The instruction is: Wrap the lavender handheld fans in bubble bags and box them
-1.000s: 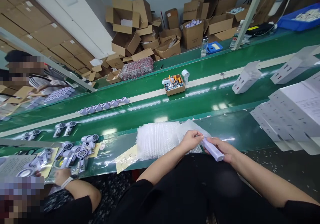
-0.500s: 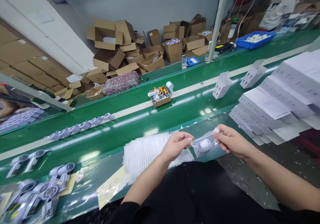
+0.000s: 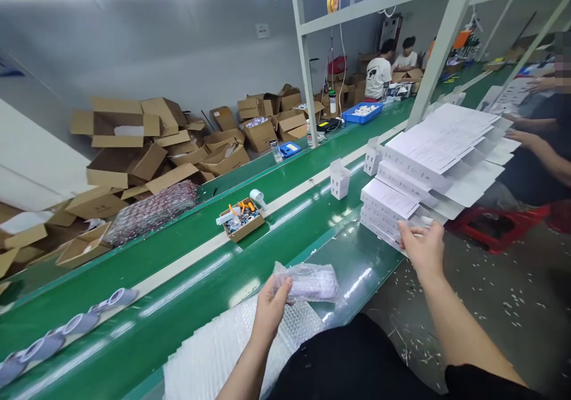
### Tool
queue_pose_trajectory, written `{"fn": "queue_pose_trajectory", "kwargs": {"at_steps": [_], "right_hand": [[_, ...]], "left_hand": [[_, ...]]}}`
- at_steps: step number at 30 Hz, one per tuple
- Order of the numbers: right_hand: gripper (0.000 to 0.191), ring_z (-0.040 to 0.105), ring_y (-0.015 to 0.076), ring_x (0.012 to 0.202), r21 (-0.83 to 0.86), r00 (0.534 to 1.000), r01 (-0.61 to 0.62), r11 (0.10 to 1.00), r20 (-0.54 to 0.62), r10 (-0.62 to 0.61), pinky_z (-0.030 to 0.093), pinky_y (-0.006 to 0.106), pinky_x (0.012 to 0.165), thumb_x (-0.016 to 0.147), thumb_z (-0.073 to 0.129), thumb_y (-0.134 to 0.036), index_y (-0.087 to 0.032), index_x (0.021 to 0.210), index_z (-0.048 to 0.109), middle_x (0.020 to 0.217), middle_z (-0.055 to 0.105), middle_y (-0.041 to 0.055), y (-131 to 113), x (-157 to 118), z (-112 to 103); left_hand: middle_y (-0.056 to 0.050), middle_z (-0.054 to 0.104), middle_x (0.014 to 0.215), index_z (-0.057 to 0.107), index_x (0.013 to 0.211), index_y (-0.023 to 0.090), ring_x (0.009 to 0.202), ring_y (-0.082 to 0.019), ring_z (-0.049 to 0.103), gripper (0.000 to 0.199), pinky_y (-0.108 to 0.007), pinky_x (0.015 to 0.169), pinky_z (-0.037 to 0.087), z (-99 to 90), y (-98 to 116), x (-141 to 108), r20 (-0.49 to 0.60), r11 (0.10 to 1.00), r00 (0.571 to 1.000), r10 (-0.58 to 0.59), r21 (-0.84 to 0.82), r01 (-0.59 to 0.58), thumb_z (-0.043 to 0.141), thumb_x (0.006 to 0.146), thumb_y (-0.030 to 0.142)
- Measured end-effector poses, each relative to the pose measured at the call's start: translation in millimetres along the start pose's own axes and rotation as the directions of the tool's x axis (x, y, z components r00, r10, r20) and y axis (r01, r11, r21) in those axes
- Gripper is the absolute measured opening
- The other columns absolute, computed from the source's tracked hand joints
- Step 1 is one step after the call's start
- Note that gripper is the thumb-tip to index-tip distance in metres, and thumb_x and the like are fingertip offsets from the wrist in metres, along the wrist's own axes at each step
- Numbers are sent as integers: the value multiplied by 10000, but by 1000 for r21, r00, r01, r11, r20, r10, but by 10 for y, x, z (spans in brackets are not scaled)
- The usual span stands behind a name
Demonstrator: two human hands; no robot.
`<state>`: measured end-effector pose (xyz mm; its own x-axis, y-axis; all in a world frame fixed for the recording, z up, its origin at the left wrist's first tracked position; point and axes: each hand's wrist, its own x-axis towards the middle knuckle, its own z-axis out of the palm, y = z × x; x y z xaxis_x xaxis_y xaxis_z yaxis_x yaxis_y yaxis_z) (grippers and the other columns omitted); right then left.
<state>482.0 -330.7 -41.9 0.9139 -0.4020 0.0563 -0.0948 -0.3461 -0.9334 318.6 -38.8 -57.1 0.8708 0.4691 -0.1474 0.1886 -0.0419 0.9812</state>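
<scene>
My left hand [image 3: 273, 305] is closed round one end of a clear bubble-wrap bag [image 3: 312, 284] with a pale device inside it; its details blur through the wrap. The bag is above the green work surface. Under my left wrist lies a fanned pile of bubble-wrap bags [image 3: 214, 352]. To the right, my right hand [image 3: 423, 248] pinches the near edge of a white box [image 3: 387, 233] low in the stack of printed white boxes [image 3: 437, 144]. The fingertips are partly hidden against the box flaps.
A small carton [image 3: 243, 233] of parts stands on the green conveyor [image 3: 196, 296]. Two upright white boxes [image 3: 339, 180] stand near the stack. Pale rounded devices [image 3: 78, 324] line the belt at left. A red stool [image 3: 495, 227] and another person's arm [image 3: 544, 150] are at right.
My right hand has let go of the bag and moved right to the white box stack. My left hand still holds the bag, now turned sideways. The view has swung right.
</scene>
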Motion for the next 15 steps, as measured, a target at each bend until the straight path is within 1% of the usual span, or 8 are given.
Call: {"fn": "queue_pose_trajectory", "kwargs": {"at_steps": [2, 4, 7, 9, 11, 12, 14, 15], "right_hand": [[671, 588, 237, 716, -296, 995, 73, 952, -50, -92, 475, 374, 673, 686, 632, -507, -134, 1208, 438, 826, 590, 91, 256, 246, -62], [490, 567, 271, 796, -461, 983, 147, 875, -34, -183, 450, 400, 709, 752, 570, -446, -122, 1120, 565, 854, 558, 128, 393, 318, -53], [341, 560, 243, 778, -551, 946, 271, 789, 0, -325, 433, 378, 659, 845, 444, -361, -158, 1024, 649, 991, 520, 153, 331, 172, -20], [303, 559, 208, 737, -595, 898, 407, 693, 120, -424, 419, 348, 612, 863, 415, -305, -194, 1017, 652, 1137, 491, 147, 194, -3, 2], [291, 557, 183, 701, -572, 802, 592, 568, 350, -483, 406, 319, 580, 852, 409, -207, -225, 1038, 633, 1191, 494, 120, 84, -172, 74], [317, 558, 179, 694, -518, 728, 685, 512, 480, -489, 403, 307, 573, 836, 402, -147, -230, 1047, 622, 1161, 523, 112, 58, -245, 142], [375, 564, 184, 708, -333, 536, 828, 450, 706, -464, 412, 293, 593, 788, 391, -47, -224, 1023, 623, 1024, 586, 101, 72, -366, 343], [386, 566, 188, 723, -219, 438, 859, 463, 783, -441, 423, 291, 619, 764, 394, -18, -221, 991, 631, 955, 602, 92, 106, -415, 465]], "left_hand": [[-12, 595, 697, 644, 842, 133, 604, -143, 544, 330, -225, 461, 448, -32, -18, 20, -34, 988, 995, -97, -124, 92, 680, 681, 420], [-12, 596, 714, 639, 873, 122, 610, -134, 545, 366, -219, 455, 459, -49, -28, 30, -38, 972, 990, -136, -199, 125, 709, 653, 407], [-3, 586, 722, 632, 873, 119, 583, -108, 528, 368, -196, 422, 440, -128, 1, 62, -45, 941, 988, -148, -313, 127, 733, 631, 377], [8, 570, 706, 623, 845, 119, 541, -85, 500, 347, -169, 376, 390, -218, 62, 108, -85, 907, 985, -152, -407, 105, 741, 623, 357], [20, 542, 666, 608, 801, 115, 499, -62, 466, 321, -144, 342, 326, -285, 143, 172, -137, 867, 976, -171, -492, 83, 746, 614, 338], [25, 530, 650, 601, 788, 114, 487, -54, 455, 316, -137, 340, 307, -292, 181, 209, -148, 847, 972, -184, -526, 80, 749, 606, 327], [23, 526, 651, 595, 791, 111, 493, -49, 458, 323, -131, 357, 302, -239, 221, 294, -132, 816, 972, -193, -572, 84, 750, 593, 313], [17, 535, 667, 596, 807, 108, 508, -53, 471, 335, -133, 369, 312, -185, 215, 341, -111, 812, 977, -182, -577, 86, 747, 591, 314]]}}
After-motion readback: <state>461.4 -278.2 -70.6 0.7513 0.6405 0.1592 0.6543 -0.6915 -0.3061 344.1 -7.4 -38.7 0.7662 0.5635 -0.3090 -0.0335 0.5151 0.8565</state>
